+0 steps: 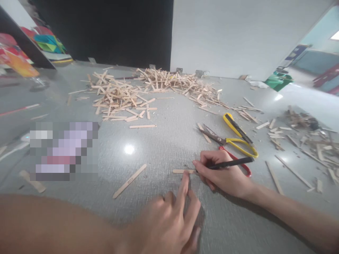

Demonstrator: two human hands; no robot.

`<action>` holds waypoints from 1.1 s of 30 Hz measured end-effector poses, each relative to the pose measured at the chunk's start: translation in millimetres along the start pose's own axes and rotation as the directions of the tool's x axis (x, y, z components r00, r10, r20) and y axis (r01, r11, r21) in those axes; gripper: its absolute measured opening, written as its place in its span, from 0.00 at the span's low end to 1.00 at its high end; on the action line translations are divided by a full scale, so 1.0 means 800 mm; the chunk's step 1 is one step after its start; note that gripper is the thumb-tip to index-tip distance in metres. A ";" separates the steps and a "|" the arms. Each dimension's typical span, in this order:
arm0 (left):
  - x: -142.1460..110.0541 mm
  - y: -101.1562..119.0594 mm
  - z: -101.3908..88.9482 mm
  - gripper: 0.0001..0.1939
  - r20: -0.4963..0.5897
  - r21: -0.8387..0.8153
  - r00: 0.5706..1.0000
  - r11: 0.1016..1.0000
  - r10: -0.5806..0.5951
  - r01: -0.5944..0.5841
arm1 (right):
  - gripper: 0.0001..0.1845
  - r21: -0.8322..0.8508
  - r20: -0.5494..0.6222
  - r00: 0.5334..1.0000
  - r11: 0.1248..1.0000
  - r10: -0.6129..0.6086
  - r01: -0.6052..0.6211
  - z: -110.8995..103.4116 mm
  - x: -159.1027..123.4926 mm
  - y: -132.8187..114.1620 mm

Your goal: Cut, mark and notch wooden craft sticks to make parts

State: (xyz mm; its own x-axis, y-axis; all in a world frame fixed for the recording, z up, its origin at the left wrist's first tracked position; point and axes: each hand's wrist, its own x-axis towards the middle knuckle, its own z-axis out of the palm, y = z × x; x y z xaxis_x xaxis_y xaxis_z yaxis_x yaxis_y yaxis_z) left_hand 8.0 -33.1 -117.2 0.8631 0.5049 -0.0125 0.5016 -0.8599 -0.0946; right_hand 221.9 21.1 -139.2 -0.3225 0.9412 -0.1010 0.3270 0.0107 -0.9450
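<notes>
A wooden craft stick (178, 171) lies flat on the grey table in front of me. The index fingertip of my left hand (172, 215) presses down on it, with the other fingers bent and apart. In my right hand (222, 173) a slim black pen (234, 163) is gripped like a writing tool, its back end pointing right. The right fingers hide the pen's tip and the stick's right end. To the left rests another craft stick (129, 181) with a small rectangle marked on it.
Scissors (239, 143) with yellow and red handles lie beyond my right hand, beside a yellow-and-black cutter (237, 127). Heaps of craft sticks (119, 95) stand against the back panel. Wood scraps (317, 148) cover the right side. A blurred-out object (63, 151) is at left.
</notes>
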 end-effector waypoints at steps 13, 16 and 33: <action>0.003 -0.001 -0.003 0.28 0.069 -0.048 0.998 0.999 0.005 -0.002 | 0.22 0.006 -0.015 1.000 1.000 -0.002 0.002 0.002 0.003 0.001; 0.003 -0.002 -0.002 0.27 0.042 -0.042 0.999 0.999 0.007 -0.006 | 0.21 -0.003 -0.012 1.000 1.000 0.001 -0.001 0.001 0.001 0.002; 0.001 0.001 -0.002 0.25 -0.007 -0.029 1.000 0.999 -0.019 0.019 | 0.21 -0.004 0.003 1.000 1.000 0.026 -0.026 0.001 0.001 -0.001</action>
State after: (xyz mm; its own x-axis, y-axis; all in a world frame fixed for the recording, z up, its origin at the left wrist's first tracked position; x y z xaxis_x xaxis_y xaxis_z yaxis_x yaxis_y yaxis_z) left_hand 8.9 -33.5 -115.9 0.8537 0.5207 -0.0042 0.5194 -0.8520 -0.0660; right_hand 220.8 21.6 -138.4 -0.3168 0.9401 -0.1262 0.3388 -0.0121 -0.9408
